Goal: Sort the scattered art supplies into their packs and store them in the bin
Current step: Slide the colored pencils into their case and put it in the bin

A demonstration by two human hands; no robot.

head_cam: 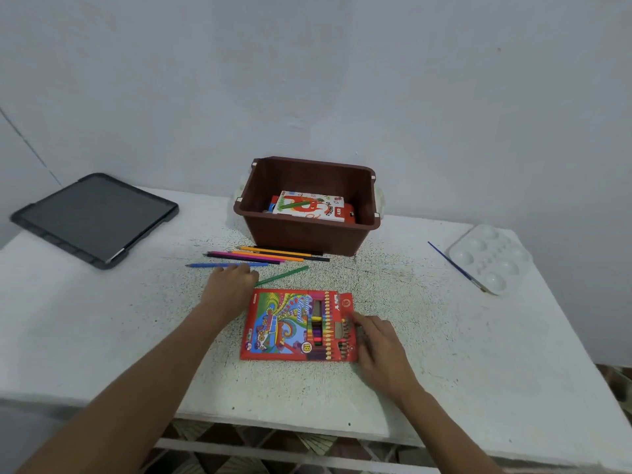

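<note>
A red colour pencil pack [284, 325] lies flat on the table in front of me. My right hand [378, 347] holds its right, open end with curled fingers. My left hand [232, 285] reaches to the loose pencils; its fingers pinch the green pencil [287, 274], and the blue pencil [212, 265] lies just beyond them. Several more loose pencils [270, 255], orange, pink and dark, lie in a row in front of the brown bin [307, 234]. Inside the bin sits an oil pastels pack [309, 205] on top of another red pack.
A dark tablet [95, 218] lies at the table's far left. A white paint palette [489, 256] and a blue-handled brush [456, 266] lie at the far right. The wall stands close behind the bin. The table's front edge runs below my forearms.
</note>
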